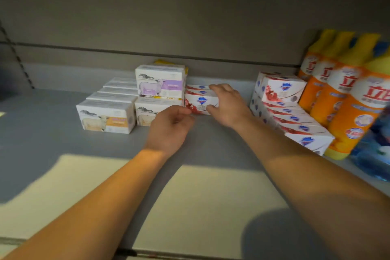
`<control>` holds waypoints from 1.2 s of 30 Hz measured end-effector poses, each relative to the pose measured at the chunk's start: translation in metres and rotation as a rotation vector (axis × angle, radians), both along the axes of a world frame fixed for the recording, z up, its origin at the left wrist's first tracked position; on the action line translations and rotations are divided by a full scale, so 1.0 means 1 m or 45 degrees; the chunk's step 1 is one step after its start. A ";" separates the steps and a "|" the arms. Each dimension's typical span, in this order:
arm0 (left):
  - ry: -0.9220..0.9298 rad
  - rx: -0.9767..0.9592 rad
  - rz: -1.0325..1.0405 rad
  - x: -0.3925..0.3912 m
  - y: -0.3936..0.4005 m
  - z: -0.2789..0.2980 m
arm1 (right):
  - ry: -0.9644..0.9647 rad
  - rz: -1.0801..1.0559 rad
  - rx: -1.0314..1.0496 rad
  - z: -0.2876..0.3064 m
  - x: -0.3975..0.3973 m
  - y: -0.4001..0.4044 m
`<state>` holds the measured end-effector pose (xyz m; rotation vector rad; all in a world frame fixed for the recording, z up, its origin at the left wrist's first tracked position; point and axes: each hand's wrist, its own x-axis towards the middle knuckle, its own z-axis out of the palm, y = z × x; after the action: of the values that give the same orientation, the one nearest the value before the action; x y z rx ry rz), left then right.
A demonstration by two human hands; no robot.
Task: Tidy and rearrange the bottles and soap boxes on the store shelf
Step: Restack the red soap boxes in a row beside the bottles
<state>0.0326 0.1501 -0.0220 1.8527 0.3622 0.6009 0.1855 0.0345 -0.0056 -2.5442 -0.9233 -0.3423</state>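
Shelf (63,133) front edge carries nothing; all stock sits toward the rear. The left hand (168,126) hovers in front of the sheep-print soap boxes (107,119), fingers loosely curled, grasping nothing. The right hand (226,104) grasps the front red-and-white soap box (200,103) of a short row in the middle, fingers over its top and thumb against its front face.

Progress, as a judgement: partly done. The sheep-print boxes form two rows, with a purple-label box (160,81) stacked on the second. The middle row appears to be under adjustment. To the right, a longer line of red-and-white boxes (295,124) runs slanted, with one box (282,88) perched on top; this likely needs straightening. The orange bottles (346,99) stand upright in a row beside it.

Not determinable: a yellow item (164,62) behind the purple-label box is mostly hidden. A blue pack (373,150) at the right edge is cut off and blurred. Label text is illegible.
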 end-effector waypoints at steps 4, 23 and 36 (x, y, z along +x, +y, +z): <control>-0.033 -0.179 0.061 0.006 0.007 -0.003 | -0.152 -0.070 0.047 -0.022 0.010 0.006; -0.136 -0.352 -0.421 -0.012 -0.026 0.007 | 0.999 0.203 1.222 -0.002 -0.100 -0.080; -0.074 -0.051 0.029 -0.006 -0.018 0.003 | 0.251 -0.024 0.905 0.001 -0.103 -0.074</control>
<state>0.0267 0.1320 -0.0187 1.7909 0.3547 0.6569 0.0820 -0.0399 -0.0049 -1.8904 -0.5665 -0.3409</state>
